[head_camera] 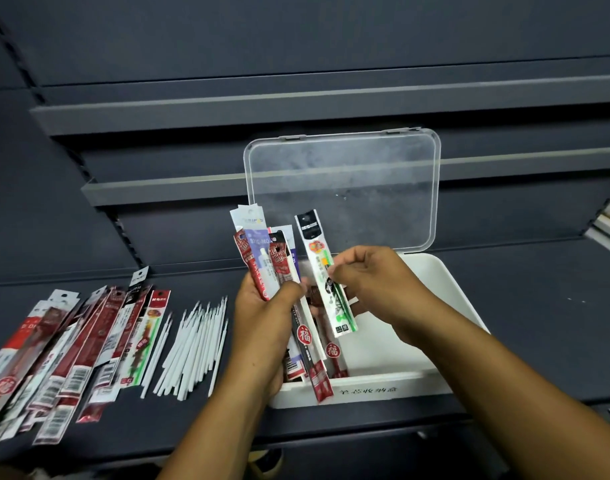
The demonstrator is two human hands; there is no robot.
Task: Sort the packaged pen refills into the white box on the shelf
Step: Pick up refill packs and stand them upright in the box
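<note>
My left hand point(262, 317) grips a bundle of packaged pen refills point(263, 258), red, purple and white packs fanned upward above the left edge of the white box point(445, 303). My right hand point(369, 282) pinches one white and green refill pack point(326, 275), held upright just right of the bundle, over the box. Inside the box, a red pack with a round red seal point(332, 351) lies along the left side. The box's clear lid point(345, 188) stands open against the shelf back.
A pile of packaged refills point(64, 348) lies on the dark shelf point(538, 323) at the left. Beside it sits a loose row of bare white refills point(192, 344). Grey shelf rails point(192, 105) run across behind. The shelf's front edge lies under my forearms.
</note>
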